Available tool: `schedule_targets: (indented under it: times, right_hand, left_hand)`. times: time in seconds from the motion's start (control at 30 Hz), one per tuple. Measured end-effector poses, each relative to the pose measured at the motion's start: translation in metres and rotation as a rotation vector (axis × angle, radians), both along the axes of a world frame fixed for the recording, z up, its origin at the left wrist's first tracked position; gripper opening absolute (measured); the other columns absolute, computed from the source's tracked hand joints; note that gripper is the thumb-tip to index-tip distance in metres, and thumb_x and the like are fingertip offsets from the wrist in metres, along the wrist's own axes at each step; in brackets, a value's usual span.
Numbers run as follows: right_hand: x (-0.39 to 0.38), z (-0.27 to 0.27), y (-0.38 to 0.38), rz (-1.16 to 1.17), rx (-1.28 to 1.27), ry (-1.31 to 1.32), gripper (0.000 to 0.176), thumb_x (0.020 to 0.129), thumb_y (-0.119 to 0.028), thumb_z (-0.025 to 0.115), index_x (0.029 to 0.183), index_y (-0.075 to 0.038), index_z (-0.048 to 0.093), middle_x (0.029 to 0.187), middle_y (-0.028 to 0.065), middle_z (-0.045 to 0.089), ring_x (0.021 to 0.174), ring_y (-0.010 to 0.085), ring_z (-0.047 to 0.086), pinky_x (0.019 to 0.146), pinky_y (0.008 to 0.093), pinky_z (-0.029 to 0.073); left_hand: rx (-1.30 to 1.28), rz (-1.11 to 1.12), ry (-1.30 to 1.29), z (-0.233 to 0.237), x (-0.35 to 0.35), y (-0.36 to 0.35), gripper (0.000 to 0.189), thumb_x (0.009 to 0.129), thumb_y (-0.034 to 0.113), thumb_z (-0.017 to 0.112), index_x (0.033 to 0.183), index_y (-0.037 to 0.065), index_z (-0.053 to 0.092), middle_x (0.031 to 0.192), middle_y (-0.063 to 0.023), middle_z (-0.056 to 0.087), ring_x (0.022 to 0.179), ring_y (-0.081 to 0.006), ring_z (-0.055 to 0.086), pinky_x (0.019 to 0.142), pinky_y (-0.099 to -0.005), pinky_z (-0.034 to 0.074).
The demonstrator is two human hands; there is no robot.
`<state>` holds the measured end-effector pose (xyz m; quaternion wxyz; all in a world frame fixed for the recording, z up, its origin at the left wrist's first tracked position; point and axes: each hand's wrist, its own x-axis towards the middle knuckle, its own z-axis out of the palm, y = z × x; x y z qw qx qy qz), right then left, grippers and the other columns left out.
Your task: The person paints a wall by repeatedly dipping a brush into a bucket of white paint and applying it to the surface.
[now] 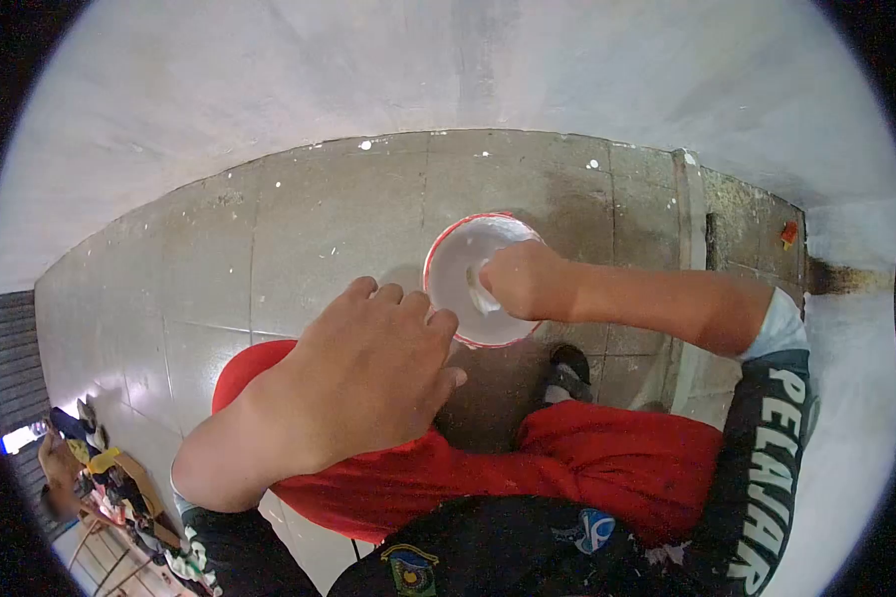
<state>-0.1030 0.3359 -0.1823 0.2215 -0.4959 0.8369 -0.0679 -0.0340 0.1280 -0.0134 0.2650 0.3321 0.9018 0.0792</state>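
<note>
A white bucket with a red rim [446, 261] stands on the grey tiled floor in front of me. My right hand [524, 279] reaches inside it, fingers closed around something pale that I cannot make out. My left hand [368, 373] rests at the bucket's near rim, fingers bent over the edge; whether it grips the rim is hidden. Red shorts [607, 458] cover my legs below, and one dark-sandalled foot [569, 370] shows beside the bucket.
A whitewashed wall [448, 70] rises behind the tiled floor [299, 229]. A raised concrete strip [689, 219] runs along the right, with a small red object [788, 234] past it. Cluttered items [110, 488] lie at lower left.
</note>
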Motion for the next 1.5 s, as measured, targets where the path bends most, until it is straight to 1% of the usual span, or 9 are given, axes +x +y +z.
schedule_targets:
  times: [0.07, 0.27, 0.5, 0.57, 1.1, 1.17, 1.23, 1.4, 1.5]
  right_hand:
    - [0.000, -0.011, -0.005, -0.026, -0.052, -0.081, 0.012, 0.071, -0.011, 0.060, 0.072, -0.002, 0.068, 0.074, 0.0229, 0.067, 0.071, 0.0392, 0.068, 0.064, 0.0486, 0.054]
    - [0.001, -0.048, -0.012, -0.003, -0.107, -0.072, 0.018, 0.071, -0.019, 0.060, 0.074, -0.004, 0.069, 0.075, 0.0215, 0.067, 0.071, 0.0370, 0.068, 0.064, 0.0488, 0.054]
    - [0.006, -0.067, -0.011, -0.071, -0.112, -0.062, 0.016, 0.075, -0.016, 0.058, 0.074, -0.002, 0.065, 0.075, 0.0217, 0.067, 0.069, 0.0395, 0.066, 0.062, 0.0506, 0.052]
    - [0.007, -0.067, -0.008, -0.014, -0.231, -0.021, 0.016, 0.077, -0.015, 0.057, 0.075, 0.000, 0.063, 0.076, 0.0222, 0.066, 0.069, 0.0400, 0.066, 0.062, 0.0505, 0.052]
    - [0.010, -0.077, -0.007, -0.143, -0.095, -0.049, 0.017, 0.073, -0.016, 0.063, 0.076, 0.000, 0.067, 0.076, 0.0213, 0.067, 0.070, 0.0381, 0.068, 0.061, 0.0489, 0.054]
    - [0.008, -0.077, -0.004, -0.028, -0.091, -0.018, 0.015, 0.072, -0.015, 0.064, 0.075, -0.001, 0.067, 0.076, 0.0206, 0.067, 0.070, 0.0379, 0.068, 0.062, 0.0482, 0.054]
    - [0.008, -0.069, -0.003, -0.041, -0.092, -0.007, 0.014, 0.071, -0.014, 0.065, 0.075, -0.001, 0.068, 0.077, 0.0207, 0.068, 0.071, 0.0377, 0.068, 0.063, 0.0477, 0.055]
    - [0.000, -0.017, -0.004, -0.163, 0.049, -0.056, 0.015, 0.071, -0.012, 0.064, 0.077, 0.000, 0.071, 0.081, 0.0221, 0.070, 0.076, 0.0368, 0.070, 0.068, 0.0467, 0.056]
    - [-0.010, -0.003, 0.007, -0.257, 0.105, -0.105, 0.019, 0.077, -0.018, 0.060, 0.083, -0.002, 0.069, 0.078, 0.0197, 0.068, 0.077, 0.0399, 0.068, 0.069, 0.0466, 0.054]
  left_hand:
    - [0.004, -0.005, 0.006, 0.001, 0.002, -0.003, 0.032, 0.090, 0.033, 0.062, 0.092, 0.002, 0.060, 0.088, -0.0170, 0.061, 0.092, -0.0342, 0.061, 0.087, -0.0436, 0.045]
    - [0.035, 0.003, 0.017, 0.001, 0.003, -0.012, 0.030, 0.089, 0.032, 0.063, 0.090, 0.002, 0.060, 0.087, -0.0160, 0.061, 0.091, -0.0332, 0.061, 0.087, -0.0426, 0.045]
    - [0.058, 0.008, 0.021, -0.002, 0.000, -0.019, 0.029, 0.089, 0.032, 0.064, 0.090, 0.003, 0.060, 0.087, -0.0157, 0.061, 0.090, -0.0325, 0.061, 0.086, -0.0416, 0.046]
    - [0.058, 0.014, 0.015, -0.002, 0.000, -0.020, 0.029, 0.088, 0.032, 0.064, 0.090, 0.003, 0.060, 0.087, -0.0156, 0.061, 0.089, -0.0325, 0.061, 0.085, -0.0414, 0.046]
    - [0.056, -0.046, 0.095, -0.006, 0.000, -0.018, 0.031, 0.088, 0.031, 0.063, 0.090, 0.000, 0.064, 0.084, -0.0152, 0.065, 0.084, -0.0287, 0.065, 0.078, -0.0385, 0.048]
    - [0.071, -0.050, 0.118, -0.006, -0.001, -0.017, 0.031, 0.088, 0.031, 0.063, 0.090, 0.000, 0.064, 0.084, -0.0153, 0.065, 0.084, -0.0287, 0.065, 0.078, -0.0384, 0.048]
    - [0.027, -0.009, 0.012, -0.003, -0.002, -0.014, 0.030, 0.089, 0.031, 0.062, 0.091, 0.002, 0.060, 0.087, -0.0161, 0.061, 0.091, -0.0336, 0.061, 0.086, -0.0426, 0.046]
    - [-0.004, -0.021, -0.011, -0.004, -0.004, -0.014, 0.030, 0.090, 0.031, 0.061, 0.092, 0.001, 0.060, 0.088, -0.0169, 0.061, 0.091, -0.0344, 0.061, 0.087, -0.0440, 0.045]
    - [-0.017, -0.024, -0.013, -0.004, -0.004, -0.013, 0.030, 0.090, 0.031, 0.061, 0.093, 0.001, 0.060, 0.088, -0.0174, 0.061, 0.092, -0.0350, 0.061, 0.087, -0.0442, 0.045]
